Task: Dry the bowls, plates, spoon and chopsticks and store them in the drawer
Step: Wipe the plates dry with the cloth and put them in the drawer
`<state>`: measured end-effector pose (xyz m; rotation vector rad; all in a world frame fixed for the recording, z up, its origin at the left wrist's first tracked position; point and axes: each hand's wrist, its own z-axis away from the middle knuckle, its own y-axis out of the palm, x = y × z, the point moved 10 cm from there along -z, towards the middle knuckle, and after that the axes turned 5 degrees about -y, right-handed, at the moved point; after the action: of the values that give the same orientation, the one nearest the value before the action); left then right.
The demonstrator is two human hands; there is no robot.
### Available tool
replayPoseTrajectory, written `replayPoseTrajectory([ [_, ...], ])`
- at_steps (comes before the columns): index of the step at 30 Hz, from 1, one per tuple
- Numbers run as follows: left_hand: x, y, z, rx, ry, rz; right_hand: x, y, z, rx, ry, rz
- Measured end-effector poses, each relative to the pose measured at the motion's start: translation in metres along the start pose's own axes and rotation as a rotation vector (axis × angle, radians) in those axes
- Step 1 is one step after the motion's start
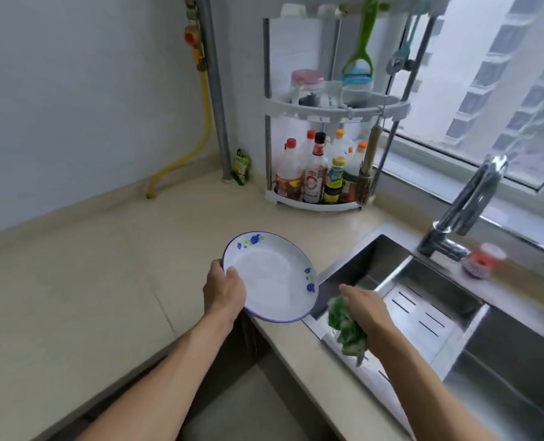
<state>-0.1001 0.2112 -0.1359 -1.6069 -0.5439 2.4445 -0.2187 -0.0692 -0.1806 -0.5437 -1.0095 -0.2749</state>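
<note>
A white plate (274,281) with a blue rim and blue-green flower prints is held tilted above the counter's inner corner. My left hand (224,289) grips its left rim, thumb on the inside. To the right, my right hand (364,308) holds a green and white cloth (347,331) over the left edge of the sink, apart from the plate. No bowls, spoon, chopsticks or drawer are in view.
A steel sink (423,300) with a slotted drain tray lies at right, with a chrome faucet (468,205) behind it. A corner rack (324,192) of sauce bottles stands at the back. The beige counter (89,281) spreads left. A scrubber (484,261) sits by the faucet.
</note>
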Motion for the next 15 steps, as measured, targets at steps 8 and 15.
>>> replayPoseTrajectory([
  [8,-0.048,0.119,0.015,0.157,0.285,-0.297,-0.039,-0.091,-0.025,-0.198,0.147,-0.278],
  [15,-0.081,0.188,0.065,0.206,0.699,-0.504,-0.046,-0.123,-0.042,-0.271,0.093,-0.411],
])
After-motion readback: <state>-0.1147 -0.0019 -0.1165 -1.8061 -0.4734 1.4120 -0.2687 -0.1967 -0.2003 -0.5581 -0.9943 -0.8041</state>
